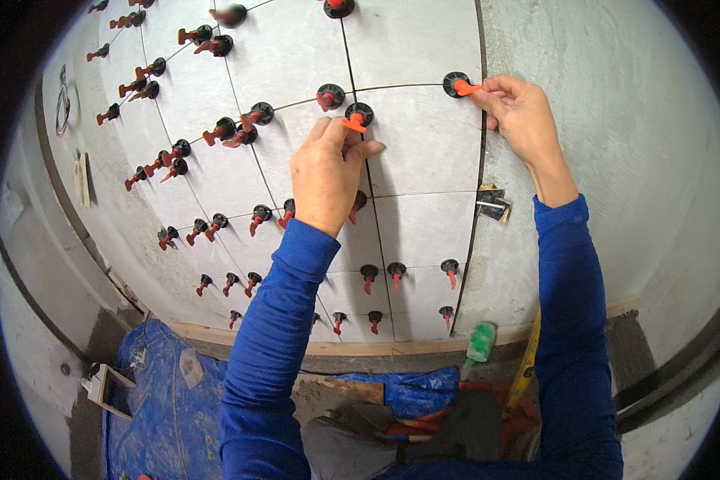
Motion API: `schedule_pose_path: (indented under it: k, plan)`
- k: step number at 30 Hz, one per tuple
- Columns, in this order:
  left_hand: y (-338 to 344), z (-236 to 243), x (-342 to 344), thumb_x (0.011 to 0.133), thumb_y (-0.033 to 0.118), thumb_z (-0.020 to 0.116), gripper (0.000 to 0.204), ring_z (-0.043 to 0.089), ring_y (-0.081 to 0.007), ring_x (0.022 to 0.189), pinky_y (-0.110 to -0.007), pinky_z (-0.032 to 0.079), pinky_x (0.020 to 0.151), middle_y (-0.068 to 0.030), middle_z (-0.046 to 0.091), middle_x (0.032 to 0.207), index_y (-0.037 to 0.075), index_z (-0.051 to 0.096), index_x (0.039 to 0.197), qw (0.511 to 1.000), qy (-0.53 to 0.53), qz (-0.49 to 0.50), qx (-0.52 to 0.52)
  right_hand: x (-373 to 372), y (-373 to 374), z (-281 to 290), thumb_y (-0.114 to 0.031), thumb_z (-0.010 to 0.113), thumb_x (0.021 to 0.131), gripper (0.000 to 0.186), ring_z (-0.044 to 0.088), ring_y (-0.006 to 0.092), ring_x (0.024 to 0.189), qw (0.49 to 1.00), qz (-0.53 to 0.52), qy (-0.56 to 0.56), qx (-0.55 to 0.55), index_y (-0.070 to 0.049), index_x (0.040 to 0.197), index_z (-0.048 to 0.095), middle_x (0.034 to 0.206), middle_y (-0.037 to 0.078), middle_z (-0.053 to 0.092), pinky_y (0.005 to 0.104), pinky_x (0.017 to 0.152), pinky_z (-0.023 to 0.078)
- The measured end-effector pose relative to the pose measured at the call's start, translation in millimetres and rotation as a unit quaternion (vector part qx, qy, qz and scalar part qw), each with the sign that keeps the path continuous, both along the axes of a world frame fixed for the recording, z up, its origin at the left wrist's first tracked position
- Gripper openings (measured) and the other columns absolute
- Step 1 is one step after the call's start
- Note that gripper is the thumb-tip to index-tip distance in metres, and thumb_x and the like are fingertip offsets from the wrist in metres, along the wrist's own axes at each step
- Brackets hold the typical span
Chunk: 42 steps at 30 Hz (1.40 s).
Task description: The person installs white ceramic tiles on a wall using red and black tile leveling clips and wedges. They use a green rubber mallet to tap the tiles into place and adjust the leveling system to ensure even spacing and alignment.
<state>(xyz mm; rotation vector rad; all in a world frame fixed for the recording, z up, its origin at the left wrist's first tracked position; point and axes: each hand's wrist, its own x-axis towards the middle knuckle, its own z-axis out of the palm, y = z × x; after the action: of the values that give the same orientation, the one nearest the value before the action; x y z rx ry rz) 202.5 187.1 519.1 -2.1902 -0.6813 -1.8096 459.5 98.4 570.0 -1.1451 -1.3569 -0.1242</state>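
Observation:
Large light grey tiles (420, 140) cover the wall in front of me, with tile leveling spacers in their joints. My right hand (520, 120) pinches the orange handle of a tile leveling spacer (458, 85) at the tiles' right edge, thumb and fingers on its tip. Lower and to the left, my left hand (326, 172) curls its fingers at the orange handle of another tile leveling spacer (359, 117); part of its grip is hidden. Just above that hand, a darker red-handled spacer (330, 98) sits in the same horizontal joint.
Several red-handled spacers (260, 218) stick out across the tiles. Bare grey wall (608, 152) lies right of them, with an electrical box (494, 204) at the edge. Below are a green bottle (481, 342), a yellow level (524, 368) and a blue tarp (164, 408).

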Motion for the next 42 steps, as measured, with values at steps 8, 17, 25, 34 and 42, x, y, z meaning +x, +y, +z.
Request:
schedule_pose_path:
  k: [8, 17, 25, 34, 42]
  plan:
    - [2, 0, -2, 0.079, 0.028, 0.086, 0.035, 0.068, -0.0340, 0.075, -0.043, 0.052, 0.065, -0.0120, 0.066, 0.086, 0.002, 0.064, 0.087, 1.000, 0.012, 0.019, 0.005, -3, -2, -1, -0.018, 0.079, 0.093, 0.023, 0.061, 0.0097, 0.063, 0.999, -0.024, -0.032, 0.005, 0.001, 0.104, 0.074, 0.078, 0.003, 0.067, 0.0266, 0.059, 0.049]
    - [-1, 1, -2, 0.080, 0.028, 0.087, 0.036, 0.068, -0.0341, 0.075, -0.043, 0.052, 0.066, -0.0122, 0.066, 0.086, 0.002, 0.063, 0.088, 1.000, 0.013, 0.005, -0.008, 5, 2, -7, -0.020, 0.082, 0.090, 0.032, 0.065, 0.0128, 0.065, 1.000, 0.003, -0.009, 0.006, 0.004, 0.108, 0.072, 0.081, 0.008, 0.070, 0.0293, 0.059, 0.052]
    - [-1, -2, -3, 0.076, 0.029, 0.090, 0.040, 0.067, -0.0289, 0.071, -0.041, 0.053, 0.066, -0.0111, 0.066, 0.082, 0.002, 0.062, 0.087, 0.999, -0.033, -0.018, -0.035, -72, -22, -49, -0.018, 0.080, 0.090, 0.024, 0.069, 0.0256, 0.068, 0.971, -0.114, -0.109, 0.179, -0.002, 0.105, 0.070, 0.085, 0.013, 0.071, 0.0378, 0.063, 0.055]
    - [3, -8, -3, 0.082, 0.008, 0.082, 0.032, 0.069, -0.0225, 0.071, -0.034, 0.054, 0.069, -0.0101, 0.068, 0.081, 0.004, 0.068, 0.110, 0.962, -0.164, -0.182, -0.118, -142, -11, -16, -0.035, 0.072, 0.095, 0.029, 0.071, 0.0293, 0.072, 0.882, -0.202, -0.409, 0.117, -0.007, 0.099, 0.066, 0.084, 0.011, 0.068, 0.0407, 0.059, 0.055]
    - [9, -8, 0, 0.087, 0.009, 0.077, 0.031, 0.070, -0.0249, 0.076, -0.036, 0.057, 0.068, -0.0080, 0.072, 0.096, 0.013, 0.073, 0.117, 0.981, -0.130, -0.139, 0.021, -150, -6, -11, -0.028, 0.066, 0.098, 0.022, 0.069, 0.0256, 0.084, 0.804, -0.296, -0.491, 0.156, -0.007, 0.095, 0.068, 0.086, 0.009, 0.067, 0.0386, 0.069, 0.056]
